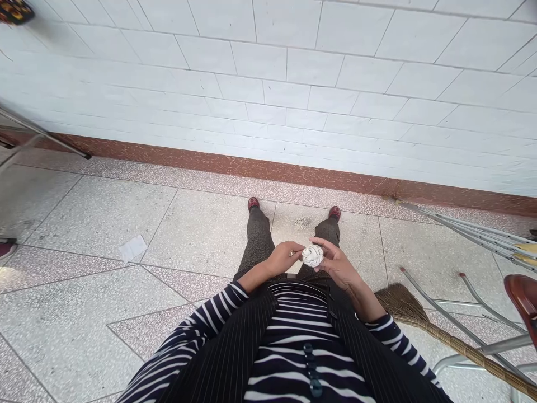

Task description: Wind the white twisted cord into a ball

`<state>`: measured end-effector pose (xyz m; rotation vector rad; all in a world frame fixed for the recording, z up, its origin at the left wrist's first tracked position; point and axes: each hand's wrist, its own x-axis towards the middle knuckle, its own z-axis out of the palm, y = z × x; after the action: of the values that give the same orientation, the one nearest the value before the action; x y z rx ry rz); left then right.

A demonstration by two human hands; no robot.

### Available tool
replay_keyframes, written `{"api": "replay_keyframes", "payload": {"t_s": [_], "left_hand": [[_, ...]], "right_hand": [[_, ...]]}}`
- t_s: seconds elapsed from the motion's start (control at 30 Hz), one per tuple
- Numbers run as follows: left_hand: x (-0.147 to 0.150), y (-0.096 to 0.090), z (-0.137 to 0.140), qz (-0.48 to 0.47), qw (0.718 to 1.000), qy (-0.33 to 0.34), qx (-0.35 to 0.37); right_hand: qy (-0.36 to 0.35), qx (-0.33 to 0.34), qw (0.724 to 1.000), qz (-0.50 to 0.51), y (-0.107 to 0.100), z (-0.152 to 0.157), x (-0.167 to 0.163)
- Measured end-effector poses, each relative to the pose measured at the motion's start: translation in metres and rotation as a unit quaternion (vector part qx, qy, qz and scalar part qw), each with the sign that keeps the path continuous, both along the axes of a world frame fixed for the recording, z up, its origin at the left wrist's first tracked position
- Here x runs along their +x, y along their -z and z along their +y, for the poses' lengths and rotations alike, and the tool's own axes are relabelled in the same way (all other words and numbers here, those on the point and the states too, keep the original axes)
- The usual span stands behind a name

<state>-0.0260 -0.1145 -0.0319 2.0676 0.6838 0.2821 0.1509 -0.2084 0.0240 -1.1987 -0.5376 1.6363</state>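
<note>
A white, layered round bundle [312, 256], wound or folded like a rose, sits at my waist level. My right hand [337, 265] has its thumb and fingers curled around the bundle's right side. Close against its left edge, my left hand [286, 257] is closed in a pinch; what lies between those fingertips is too small to make out. On the floor between my feet shows a small round whitish patch or coil [301, 223], its kind unclear.
A tiled white wall [285, 112] with a reddish skirting rises ahead. To my right are a straw broom [403, 302], a metal-legged chair [482, 302] and metal poles [474, 226] along the wall. A white paper sheet [133, 248] lies on the left floor.
</note>
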Motion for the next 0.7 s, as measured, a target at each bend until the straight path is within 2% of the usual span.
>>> {"api": "replay_keyframes", "payload": {"t_s": [0.2, 0.3, 0.4, 0.57, 0.7], "left_hand": [[-0.006, -0.005, -0.006, -0.003, 0.998, -0.007, -0.068], [-0.009, -0.005, -0.002, -0.002, 0.996, -0.018, -0.087], [-0.010, -0.005, 0.005, -0.004, 0.997, -0.024, -0.075], [-0.011, -0.004, 0.015, -0.023, 0.999, -0.024, -0.009], [-0.014, 0.002, 0.017, -0.053, 0.998, -0.021, -0.013]], "right_hand": [[0.033, -0.022, 0.999, -0.025, -0.001, 0.003, 0.003], [0.051, -0.012, 0.997, -0.050, -0.006, 0.006, 0.005], [0.054, 0.013, 0.996, -0.072, -0.014, 0.007, 0.008], [0.048, 0.036, 0.990, -0.125, -0.020, 0.006, 0.010], [0.018, 0.039, 0.992, -0.122, -0.022, 0.001, 0.009]]}}
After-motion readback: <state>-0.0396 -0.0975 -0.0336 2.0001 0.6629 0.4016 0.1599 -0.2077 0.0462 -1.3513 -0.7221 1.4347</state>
